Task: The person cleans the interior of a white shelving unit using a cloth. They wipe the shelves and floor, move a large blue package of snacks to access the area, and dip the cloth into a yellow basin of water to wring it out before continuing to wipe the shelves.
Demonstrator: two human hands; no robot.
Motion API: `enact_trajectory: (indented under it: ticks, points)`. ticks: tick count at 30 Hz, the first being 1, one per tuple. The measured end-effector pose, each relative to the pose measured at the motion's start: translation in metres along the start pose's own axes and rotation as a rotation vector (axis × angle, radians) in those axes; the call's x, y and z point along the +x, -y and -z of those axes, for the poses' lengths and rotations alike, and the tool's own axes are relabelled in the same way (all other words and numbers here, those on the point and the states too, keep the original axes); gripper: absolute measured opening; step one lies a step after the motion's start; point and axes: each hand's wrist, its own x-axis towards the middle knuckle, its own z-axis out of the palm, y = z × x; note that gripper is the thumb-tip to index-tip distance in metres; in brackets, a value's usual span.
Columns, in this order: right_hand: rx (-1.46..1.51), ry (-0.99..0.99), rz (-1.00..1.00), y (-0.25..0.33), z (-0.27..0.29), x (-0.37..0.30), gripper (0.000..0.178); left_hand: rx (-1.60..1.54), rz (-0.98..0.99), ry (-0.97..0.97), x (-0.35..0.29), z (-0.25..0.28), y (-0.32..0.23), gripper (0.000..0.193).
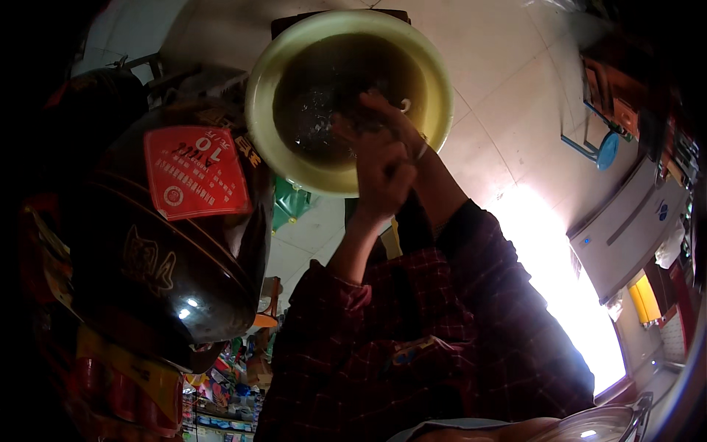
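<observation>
A pale yellow-green basin [258, 110] holds dark, murky water [313, 77]. Over the water my two hands meet, close to the basin's near right side. My left hand [383, 173] has its fingers curled in, nearer to me. Just beyond it, my right hand [400, 129] bends over a dark clump [359, 114] that lies between the hands; its kind is too dim to make out. A band circles my right wrist. Beside the right hand shows a small pale curved piece [406, 105].
A large dark glazed jar [147, 258] with a red label [197, 173] stands close on the left. Below it are red packaged goods [129, 387]. At right are a blue stool [607, 151] and a white cabinet [626, 214]. Tiled floor [493, 96] extends beyond the basin.
</observation>
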Motion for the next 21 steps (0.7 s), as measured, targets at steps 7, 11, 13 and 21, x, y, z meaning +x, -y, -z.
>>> enact_trajectory:
  ticks: [7,11,13,21]
  points:
    - [-0.082,-0.231,0.141,-0.028,-0.035,-0.032,0.045,0.170,0.346,-0.586,0.036,0.020,0.079,0.027]
    - [-0.039,-0.259,0.098,0.003,-0.020,-0.012,0.037,0.226,-0.066,-0.388,0.011,-0.021,0.039,0.026]
    - [-0.077,-0.261,0.096,0.007,-0.027,-0.013,0.033,0.191,-0.056,-0.355,0.008,-0.016,0.035,0.026]
    - [-0.216,-0.265,0.043,0.010,-0.028,-0.054,0.059,0.829,0.037,-0.520,0.048,0.067,0.125,0.029]
